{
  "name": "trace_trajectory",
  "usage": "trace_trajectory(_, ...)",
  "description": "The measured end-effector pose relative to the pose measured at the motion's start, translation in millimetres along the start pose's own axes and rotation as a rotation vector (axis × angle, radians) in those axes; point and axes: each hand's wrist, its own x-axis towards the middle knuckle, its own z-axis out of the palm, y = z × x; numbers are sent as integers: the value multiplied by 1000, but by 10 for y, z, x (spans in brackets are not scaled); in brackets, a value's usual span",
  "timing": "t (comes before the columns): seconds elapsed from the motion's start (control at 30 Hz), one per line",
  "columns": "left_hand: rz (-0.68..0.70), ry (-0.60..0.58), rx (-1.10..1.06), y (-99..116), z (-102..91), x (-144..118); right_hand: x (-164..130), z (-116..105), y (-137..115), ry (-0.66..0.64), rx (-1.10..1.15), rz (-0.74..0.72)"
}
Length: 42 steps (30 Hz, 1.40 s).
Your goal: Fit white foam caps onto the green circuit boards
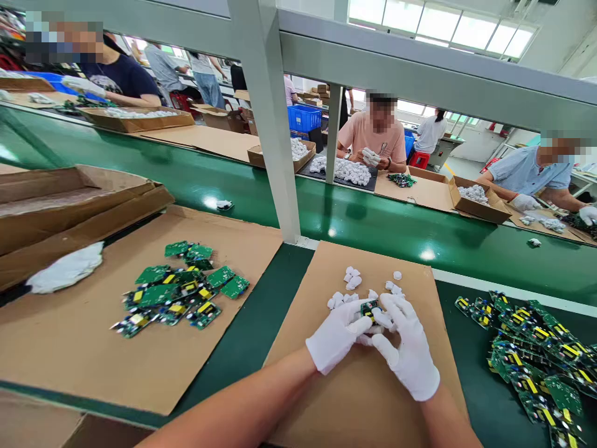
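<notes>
My left hand point(336, 335), in a white glove, grips a small green circuit board point(370, 309) with a yellow part on it. My right hand point(410, 354), gloved too, curls in from the other side, with what looks like a small white lump point(383, 319) between its fingers and against the board. Glove and lump are both white, so their border is hard to see. Just beyond the hands, more white lumps point(353, 278) lie on a cardboard sheet point(321, 404). Another few white pieces point(394, 287) are behind my right hand.
Circuit boards point(536, 348) are heaped at right; another pile point(181, 289) lies on the left cardboard point(84, 354), near a white glove point(68, 267) and an open box point(79, 211). A green conveyor belt point(364, 221) and a metal post point(268, 124) stand ahead. Co-workers sit across the belt.
</notes>
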Motion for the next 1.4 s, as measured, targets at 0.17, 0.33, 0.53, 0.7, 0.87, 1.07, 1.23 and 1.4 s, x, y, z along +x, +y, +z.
trace_trajectory(0.17,-94,2,-99,-12,-29,6,9,21,46,111,54,-83)
trace_trajectory(0.33,-78,92,-53,-73,34,34,-38,119,76,177,-140,-164)
trace_trajectory(0.53,-27,145,63,-116,61,50,-67,160,-40,90,-149,-72)
trace_trajectory(0.7,-19,84,7,-60,42,31,-34,69,-92,-37,123,86)
trace_trajectory(0.87,25,115,75,-34,71,-10,-26,50,-65,-76,153,301)
trace_trajectory(1.07,115,40,116,-8,110,-63,-37,50,-104,-155,154,396)
trace_trajectory(1.23,50,21,48,-25,90,-18,-7,27,-94,-188,248,381)
trace_trajectory(1.4,10,27,-31,-71,24,37,-23,14,-3,-122,114,180)
